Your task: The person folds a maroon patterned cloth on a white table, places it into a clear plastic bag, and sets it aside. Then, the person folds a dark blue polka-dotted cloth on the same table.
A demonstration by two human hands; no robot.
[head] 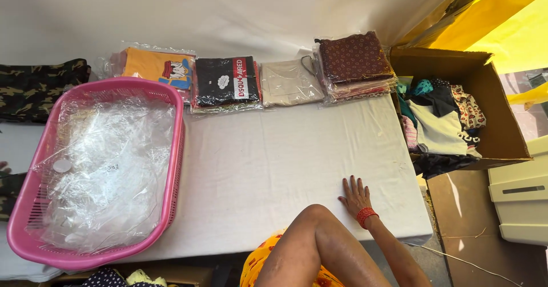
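My right hand (354, 196) lies flat, palm down, on the white cloth that covers the table (274, 167), close to the near edge. Its fingers are spread and hold nothing, and a red band circles the wrist. A bare bent limb, apparently my knee (319, 247), rises just left of that forearm above yellow clothing. My left hand is out of sight. Nearest to the right hand is bare cloth. A pink plastic basket (174, 150) full of clear plastic bags (108, 167) sits at the left.
Along the far edge lie bagged folded garments: orange (151, 64), black (226, 81), beige (288, 83) and a maroon patterned stack (354, 64). An open cardboard box (496, 110) of loose clothes stands at the right. Camouflage fabric (34, 87) lies far left.
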